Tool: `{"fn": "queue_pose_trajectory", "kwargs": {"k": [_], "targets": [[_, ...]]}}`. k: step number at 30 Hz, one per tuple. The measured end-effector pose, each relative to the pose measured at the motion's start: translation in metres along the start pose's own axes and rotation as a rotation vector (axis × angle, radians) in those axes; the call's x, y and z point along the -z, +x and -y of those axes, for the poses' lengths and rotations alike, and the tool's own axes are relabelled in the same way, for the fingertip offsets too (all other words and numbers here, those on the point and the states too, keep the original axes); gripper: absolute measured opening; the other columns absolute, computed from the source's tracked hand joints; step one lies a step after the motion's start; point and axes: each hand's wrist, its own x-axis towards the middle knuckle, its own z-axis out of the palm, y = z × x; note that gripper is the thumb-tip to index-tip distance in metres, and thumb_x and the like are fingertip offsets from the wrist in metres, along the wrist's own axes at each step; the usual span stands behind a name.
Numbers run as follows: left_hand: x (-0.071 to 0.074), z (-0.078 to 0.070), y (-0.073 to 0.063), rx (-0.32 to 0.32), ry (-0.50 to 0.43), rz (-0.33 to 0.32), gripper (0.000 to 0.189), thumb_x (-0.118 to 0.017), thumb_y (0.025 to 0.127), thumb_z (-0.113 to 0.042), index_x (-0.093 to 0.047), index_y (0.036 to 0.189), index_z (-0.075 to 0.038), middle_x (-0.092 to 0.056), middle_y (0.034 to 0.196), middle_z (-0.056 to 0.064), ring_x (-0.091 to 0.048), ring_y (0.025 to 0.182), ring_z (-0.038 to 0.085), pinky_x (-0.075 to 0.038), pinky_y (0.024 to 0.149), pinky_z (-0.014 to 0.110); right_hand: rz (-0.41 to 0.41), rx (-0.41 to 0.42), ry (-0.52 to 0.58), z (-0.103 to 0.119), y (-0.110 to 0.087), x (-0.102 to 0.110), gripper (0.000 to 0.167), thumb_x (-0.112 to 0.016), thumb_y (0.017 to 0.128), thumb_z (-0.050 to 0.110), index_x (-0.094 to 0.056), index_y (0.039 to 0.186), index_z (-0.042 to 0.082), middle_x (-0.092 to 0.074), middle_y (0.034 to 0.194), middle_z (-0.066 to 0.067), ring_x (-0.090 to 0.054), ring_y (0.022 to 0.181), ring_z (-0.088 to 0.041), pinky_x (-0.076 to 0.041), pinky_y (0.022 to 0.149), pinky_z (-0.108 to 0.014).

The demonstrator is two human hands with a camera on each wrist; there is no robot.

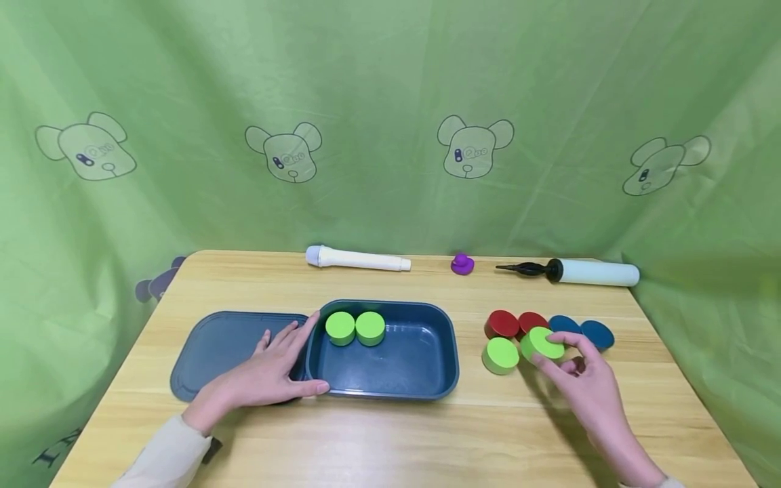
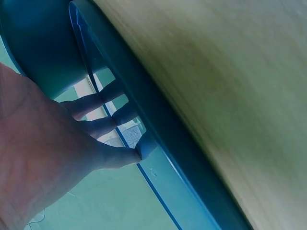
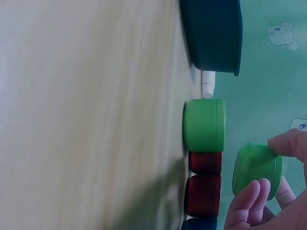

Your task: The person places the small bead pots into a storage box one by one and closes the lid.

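Note:
My right hand (image 1: 588,386) pinches a green round tin (image 1: 542,343) between thumb and fingers; the right wrist view shows this tin (image 3: 256,167) raised off the table. Just left of it stands another green tin (image 1: 500,356). Behind are two red tins (image 1: 502,324) and two blue tins (image 1: 598,335). My left hand (image 1: 271,373) rests with spread, straight fingers against the left end of a dark blue box (image 1: 396,379). Two green tins (image 1: 340,328) sit side by side in the box's back left corner. Under the left hand lies the dark blue lid (image 1: 226,346).
Along the table's back edge lie a white microphone-shaped thing (image 1: 360,259), a small purple duck-like figure (image 1: 462,264) and a hand pump (image 1: 594,272) with a black nozzle. Green printed cloth (image 1: 378,190) hangs behind and at both sides of the wooden table (image 1: 390,447).

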Motion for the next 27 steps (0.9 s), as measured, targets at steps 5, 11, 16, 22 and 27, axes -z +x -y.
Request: {"fn": "queue_pose_trajectory", "kwargs": {"k": [5, 11, 16, 22, 27], "targets": [[-0.001, 0.000, -0.001, 0.003, -0.002, 0.001, 0.118, -0.065, 0.095, -0.080, 0.007, 0.176, -0.035, -0.022, 0.178, 0.016, -0.011, 0.166, 0.039, 0.001, 0.123, 0.077, 0.000, 0.029, 0.060, 0.009, 0.001, -0.006, 0.048, -0.086, 0.099, 0.023, -0.061, 0.137, 0.010, -0.052, 0.087, -0.002, -0.051, 0.079, -0.016, -0.044, 0.060, -0.027], [0.001, -0.001, 0.000, 0.002, -0.004, 0.004, 0.117, -0.065, 0.095, -0.080, 0.008, 0.176, -0.036, -0.021, 0.178, 0.018, -0.010, 0.166, 0.039, 0.002, 0.124, 0.076, 0.016, 0.066, 0.111, 0.020, 0.004, -0.015, 0.046, -0.086, 0.099, 0.020, -0.061, 0.136, 0.008, -0.049, 0.092, -0.005, -0.049, 0.080, -0.013, -0.044, 0.062, -0.024], [0.002, -0.001, 0.000, -0.004, 0.001, 0.002, 0.118, -0.065, 0.095, -0.079, 0.007, 0.176, -0.035, -0.022, 0.178, 0.018, -0.011, 0.166, 0.039, 0.001, 0.124, 0.076, 0.037, 0.118, 0.100, 0.030, 0.007, -0.024, 0.046, -0.085, 0.099, 0.019, -0.062, 0.137, 0.007, -0.054, 0.096, -0.007, -0.053, 0.079, -0.014, -0.047, 0.063, -0.022], [0.002, -0.001, -0.001, -0.011, 0.000, -0.014, 0.119, -0.067, 0.095, -0.078, 0.005, 0.177, -0.032, -0.023, 0.178, 0.017, -0.013, 0.165, 0.041, 0.000, 0.122, 0.078, 0.071, 0.166, 0.129, 0.047, 0.010, -0.040, 0.044, -0.085, 0.099, 0.014, -0.062, 0.136, 0.004, -0.059, 0.098, -0.006, -0.056, 0.080, -0.014, -0.049, 0.066, -0.021], [0.003, -0.001, -0.002, -0.015, -0.002, -0.013, 0.118, -0.067, 0.095, -0.078, 0.004, 0.177, -0.030, -0.023, 0.178, 0.017, -0.013, 0.165, 0.042, 0.001, 0.122, 0.079, 0.101, 0.151, 0.151, 0.057, 0.013, -0.052, 0.045, -0.085, 0.098, 0.015, -0.063, 0.137, 0.005, -0.061, 0.095, -0.008, -0.058, 0.080, -0.015, -0.049, 0.065, -0.021]]}}
